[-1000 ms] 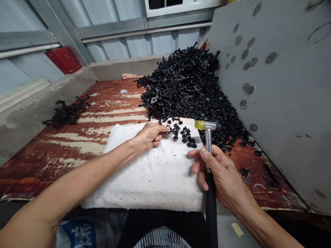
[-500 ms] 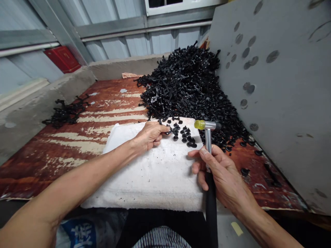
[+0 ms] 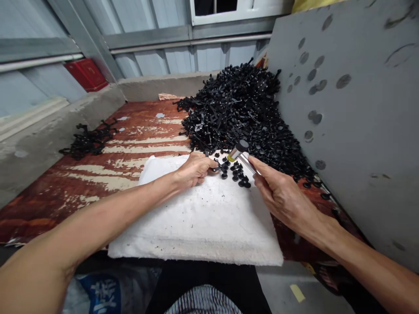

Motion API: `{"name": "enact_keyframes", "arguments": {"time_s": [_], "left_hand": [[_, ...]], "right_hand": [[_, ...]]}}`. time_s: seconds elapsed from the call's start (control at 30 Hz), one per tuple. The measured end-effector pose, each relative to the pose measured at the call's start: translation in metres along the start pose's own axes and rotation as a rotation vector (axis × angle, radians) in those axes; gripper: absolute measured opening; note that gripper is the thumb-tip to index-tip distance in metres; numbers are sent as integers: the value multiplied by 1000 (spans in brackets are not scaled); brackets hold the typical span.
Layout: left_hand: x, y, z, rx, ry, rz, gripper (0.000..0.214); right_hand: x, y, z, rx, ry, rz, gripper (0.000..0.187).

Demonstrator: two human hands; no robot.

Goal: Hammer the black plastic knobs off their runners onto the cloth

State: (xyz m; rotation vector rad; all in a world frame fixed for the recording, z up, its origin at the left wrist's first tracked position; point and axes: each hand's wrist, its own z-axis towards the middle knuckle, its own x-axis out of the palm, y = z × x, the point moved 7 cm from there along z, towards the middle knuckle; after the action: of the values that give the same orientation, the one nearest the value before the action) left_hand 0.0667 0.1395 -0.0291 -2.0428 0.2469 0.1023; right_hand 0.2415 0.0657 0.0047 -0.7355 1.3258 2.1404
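Observation:
My left hand (image 3: 194,170) rests on a white foam slab (image 3: 203,218), fingers pinched on a small black plastic part (image 3: 216,166). My right hand (image 3: 282,195) grips a small hammer (image 3: 238,152) with a metal shaft and a yellow and black head. The hammer head hovers just above and right of the pinched part. Several loose black plastic parts (image 3: 238,175) lie on the slab between my two hands.
A big heap of black plastic parts (image 3: 242,113) fills the back right of the worn red board (image 3: 137,131). A smaller clump (image 3: 88,140) lies at the left. A grey panel (image 3: 353,109) with round marks stands at the right. A concrete ledge runs behind.
My right hand has moved forward and left, swinging the hammer head down from upright to just over the part held by my left hand. The left hand has stayed put.

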Motion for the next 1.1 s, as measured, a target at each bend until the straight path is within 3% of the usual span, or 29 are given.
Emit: {"name": "enact_keyframes", "arguments": {"time_s": [0.17, 0.33, 0.47, 0.63, 0.73, 0.87, 1.0, 1.1], "left_hand": [[1, -2, 4, 1, 16, 1, 34], [0, 1, 8, 24, 31, -26, 33], [-1, 3, 8, 36, 23, -47, 36], [0, 2, 4, 32, 27, 5, 29], [-1, 3, 5, 4, 21, 17, 29], [1, 4, 9, 18, 17, 12, 29], [9, 9, 8, 7, 20, 1, 27], [-9, 4, 3, 9, -5, 1, 24]], "right_hand": [[-9, 10, 3, -94, -96, -73, 51], [-2, 14, 5, -107, 41, -147, 52], [-17, 21, 4, -131, -163, -96, 51], [2, 15, 5, -122, 67, -225, 51], [-5, 12, 3, -101, -36, -160, 52], [5, 7, 2, -78, 67, -224, 52], [5, 6, 6, -63, 56, -150, 48], [-3, 3, 11, 24, 60, 32, 41]]}}
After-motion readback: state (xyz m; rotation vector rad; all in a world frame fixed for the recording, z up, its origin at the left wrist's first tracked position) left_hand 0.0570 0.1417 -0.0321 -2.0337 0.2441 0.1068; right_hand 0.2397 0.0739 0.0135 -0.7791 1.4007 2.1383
